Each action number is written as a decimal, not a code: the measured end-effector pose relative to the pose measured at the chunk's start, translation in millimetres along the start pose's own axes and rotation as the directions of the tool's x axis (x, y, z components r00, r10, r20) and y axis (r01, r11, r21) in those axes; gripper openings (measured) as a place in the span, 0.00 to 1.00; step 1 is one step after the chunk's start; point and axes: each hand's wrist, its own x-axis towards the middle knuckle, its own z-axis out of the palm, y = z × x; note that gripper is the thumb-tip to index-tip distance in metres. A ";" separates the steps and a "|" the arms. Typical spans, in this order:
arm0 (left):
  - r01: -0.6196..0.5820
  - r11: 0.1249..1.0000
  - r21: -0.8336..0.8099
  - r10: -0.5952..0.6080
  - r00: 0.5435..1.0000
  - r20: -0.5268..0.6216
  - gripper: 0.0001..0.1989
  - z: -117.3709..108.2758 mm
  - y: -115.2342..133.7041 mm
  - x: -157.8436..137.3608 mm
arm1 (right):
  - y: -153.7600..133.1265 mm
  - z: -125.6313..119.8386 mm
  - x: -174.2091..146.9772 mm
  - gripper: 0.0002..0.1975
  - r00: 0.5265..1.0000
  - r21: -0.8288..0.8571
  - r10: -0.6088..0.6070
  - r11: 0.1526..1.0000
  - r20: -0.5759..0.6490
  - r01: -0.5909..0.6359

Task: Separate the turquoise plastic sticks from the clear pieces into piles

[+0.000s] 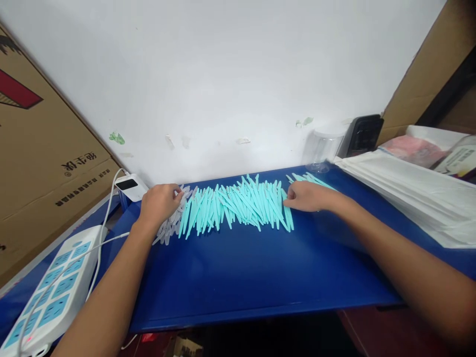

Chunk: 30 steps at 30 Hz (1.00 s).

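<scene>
A long heap of turquoise plastic sticks point(234, 203), flat with tapered ends, lies across the blue table top. At its left end are several translucent whitish sticks point(171, 225) of similar shape. My left hand point(159, 202) rests over these pale sticks, its thumb and fingers curled together; whatever they hold is hidden. At the heap's right end, my right hand point(305, 196) has its fingertips pressed together against the outermost turquoise sticks. Whether one is pinched there I cannot tell. A few more turquoise sticks point(314, 179) show behind that hand.
The blue table point(241, 277) meets a white wall. A white power strip point(55, 292) with cables and a small white device point(131, 187) stand left, beside a cardboard box point(48, 148). A clear plastic jar point(323, 148), a black object point(362, 135) and stacked white sheets point(412, 193) are right.
</scene>
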 end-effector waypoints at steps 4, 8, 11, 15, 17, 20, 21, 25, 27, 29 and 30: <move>-0.078 0.991 -0.108 0.078 0.997 0.000 0.13 11.1 2.1 2.2 | -4.7 0.2 1.2 0.18 0.997 0.015 0.035 0.999 -0.064 -0.035; -0.178 0.972 -0.156 0.162 0.980 -0.111 0.17 27.2 7.0 3.9 | -5.8 -0.6 3.2 0.13 0.985 0.063 0.078 0.996 -0.157 -0.068; -0.238 0.961 -0.140 0.221 0.967 -0.126 0.21 38.3 9.9 6.7 | -5.6 -1.0 3.5 0.09 0.976 0.081 0.087 0.994 -0.200 -0.072; -0.269 0.953 -0.141 0.262 0.963 -0.065 0.22 44.7 9.9 10.5 | -6.5 -0.5 2.6 0.09 0.978 0.070 0.071 0.996 -0.194 -0.058; -0.259 0.959 -0.116 0.255 0.966 -0.050 0.22 44.3 9.5 10.7 | -7.2 -0.8 1.8 0.09 0.977 0.068 0.071 0.996 -0.203 -0.058; -0.230 0.971 -0.069 0.227 0.973 -0.051 0.21 41.8 9.4 9.4 | -7.7 -2.1 0.5 0.09 0.972 0.068 0.072 0.996 -0.221 -0.059; -0.213 0.975 -0.060 0.210 0.976 -0.053 0.21 41.1 9.3 8.8 | -7.8 -2.5 0.1 0.10 0.972 0.068 0.071 0.996 -0.225 -0.057; -0.126 0.991 -0.051 0.125 0.992 -0.036 0.21 39.9 8.5 8.0 | -7.3 -2.9 0.3 0.10 0.971 0.073 0.075 0.996 -0.225 -0.060; -0.096 0.994 -0.050 0.095 0.995 -0.022 0.21 40.0 8.1 8.4 | -7.1 -2.6 0.8 0.10 0.971 0.071 0.078 0.995 -0.227 -0.064; -0.075 0.996 -0.055 0.074 0.997 -0.011 0.20 40.5 8.3 9.0 | -7.2 -2.7 0.9 0.10 0.971 0.064 0.076 0.996 -0.229 -0.063; -0.066 0.996 -0.061 0.065 0.998 -0.004 0.19 41.1 8.6 9.3 | -7.5 -3.0 0.7 0.10 0.971 0.062 0.078 0.996 -0.226 -0.065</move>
